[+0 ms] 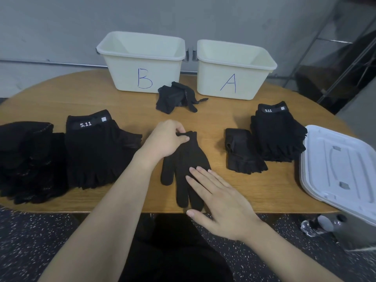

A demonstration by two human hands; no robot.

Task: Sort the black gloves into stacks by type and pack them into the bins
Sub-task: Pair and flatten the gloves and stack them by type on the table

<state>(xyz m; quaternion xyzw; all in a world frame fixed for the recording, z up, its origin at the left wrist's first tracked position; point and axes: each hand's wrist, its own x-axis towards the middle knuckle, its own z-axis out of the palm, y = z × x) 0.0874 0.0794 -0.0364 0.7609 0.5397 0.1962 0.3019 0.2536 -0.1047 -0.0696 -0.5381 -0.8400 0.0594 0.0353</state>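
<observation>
1. head view: a knit glove [184, 163] lies flat at the near middle of the table [61, 94], cuff far, fingers near.
2. the left hand [164, 139] pinches the cuff between thumb and curled fingers.
3. the right hand [219, 202] presses straight, slightly spread fingers on the glove's fingers.
4. stacks sit left [97, 151] and right [278, 131]; bins b [142, 78] and a [230, 82] stand far, a loose pile [175, 97] before them.

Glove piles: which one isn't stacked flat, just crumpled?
The crumpled heap of gloves in front of the gap between bin B and bin A. The other piles lie flat with fingers toward the person.
</observation>
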